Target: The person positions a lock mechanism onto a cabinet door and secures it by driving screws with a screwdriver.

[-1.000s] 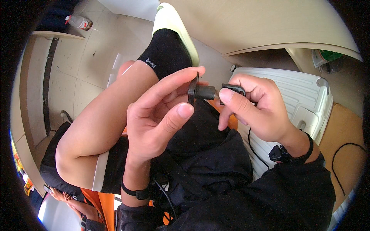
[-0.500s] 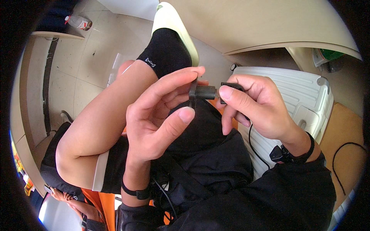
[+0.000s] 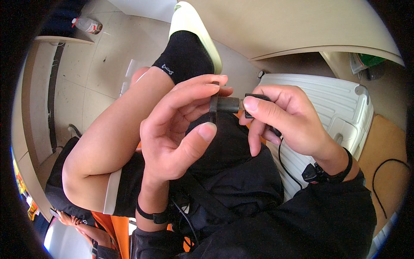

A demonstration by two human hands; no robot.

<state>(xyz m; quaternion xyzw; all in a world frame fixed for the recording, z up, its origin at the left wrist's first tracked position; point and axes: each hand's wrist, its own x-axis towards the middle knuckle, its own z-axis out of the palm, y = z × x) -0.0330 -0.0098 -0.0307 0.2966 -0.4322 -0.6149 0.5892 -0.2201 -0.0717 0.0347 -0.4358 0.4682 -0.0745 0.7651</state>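
Over my lap my left hand (image 3: 168,134) grips a thin black plate by its edges, thumb below and fingertips above. From the plate a short dark cylinder (image 3: 228,105) points toward my right hand (image 3: 286,118). The right thumb and fingers pinch a black block-shaped piece (image 3: 249,113) at the cylinder's far end. A narrow, lighter section shows between cylinder and block; whether they are joined I cannot tell. The curled right fingers partly cover the block.
A white ribbed suitcase (image 3: 319,88) lies to the right beside a brown board (image 3: 386,146). My raised leg wears a black sock (image 3: 189,58) and pale slipper (image 3: 187,19). A bottle (image 3: 88,26) lies far left. Another person's hands (image 3: 71,219) show at lower left.
The plate and cylinder have shifted very slightly left with my left hand. My right hand keeps its pinch on the block and has barely moved.
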